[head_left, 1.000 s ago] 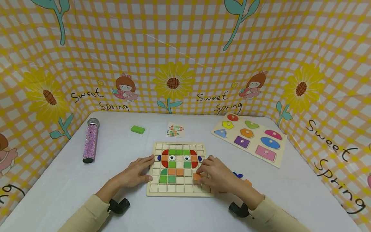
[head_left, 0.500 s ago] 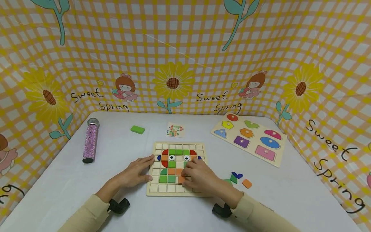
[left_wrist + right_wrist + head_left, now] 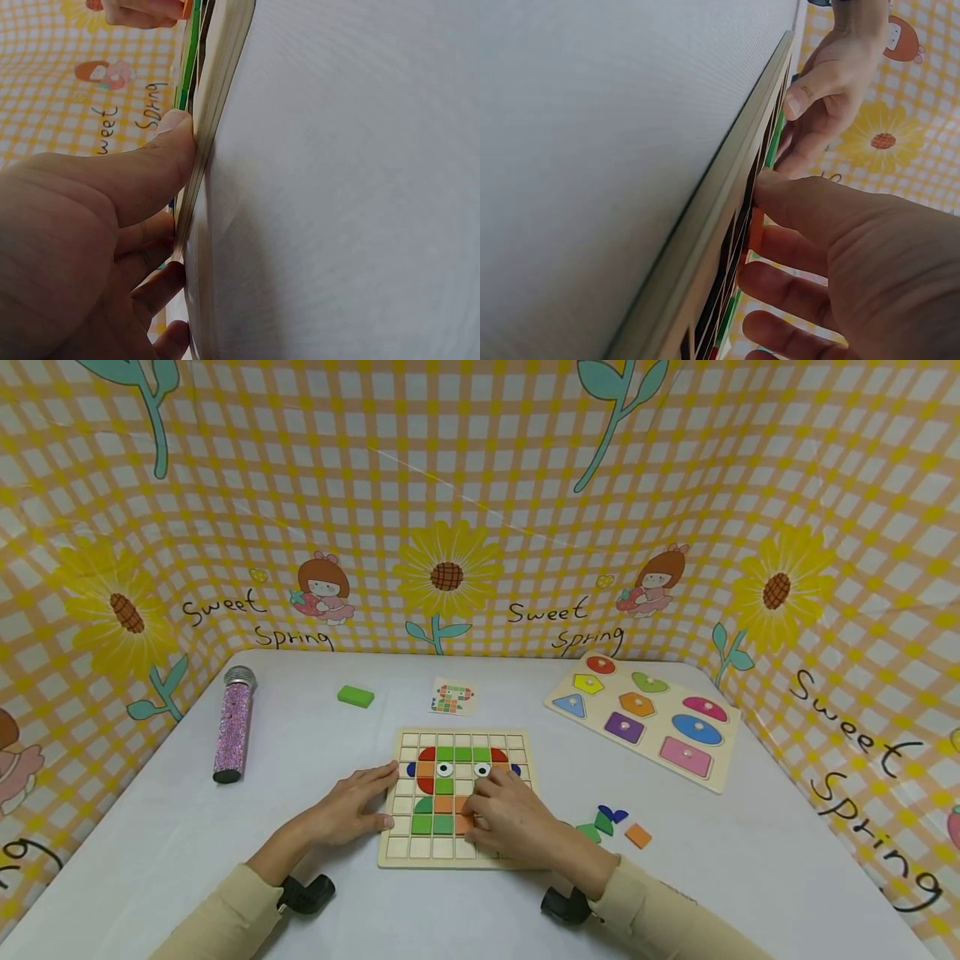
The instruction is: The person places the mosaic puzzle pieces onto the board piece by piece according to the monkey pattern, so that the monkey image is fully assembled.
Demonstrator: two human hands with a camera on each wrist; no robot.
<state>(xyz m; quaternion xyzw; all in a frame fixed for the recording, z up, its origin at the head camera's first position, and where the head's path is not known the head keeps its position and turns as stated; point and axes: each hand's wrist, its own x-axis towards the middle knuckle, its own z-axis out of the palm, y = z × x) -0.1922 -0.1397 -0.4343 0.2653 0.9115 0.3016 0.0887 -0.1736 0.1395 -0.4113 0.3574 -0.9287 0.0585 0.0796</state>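
Observation:
A wooden grid board (image 3: 420,853) lies on the table with coloured tiles set in a face-like pattern. My left hand (image 3: 348,806) rests along its left edge; in the left wrist view the thumb (image 3: 161,161) and fingertips touch the rim. Over the board's lower middle, my right hand (image 3: 513,814) pinches an orange square tile (image 3: 462,825) between thumb and fingers, low at the cell right of a teal square (image 3: 443,824). That orange tile (image 3: 757,231) shows at the fingertips in the right wrist view. The hand hides the board's right part.
Right of the board lie an orange square (image 3: 638,836), green pieces (image 3: 588,832) and blue pieces (image 3: 618,816). A pattern card (image 3: 452,697) and a green block (image 3: 356,696) sit behind. A glittery microphone (image 3: 233,727) lies left, a knobbed shape puzzle (image 3: 652,760) back right.
My right hand has moved left across the board with the orange tile, from the right columns to the lower middle, then barely shifted. My left hand has stayed at the left edge.

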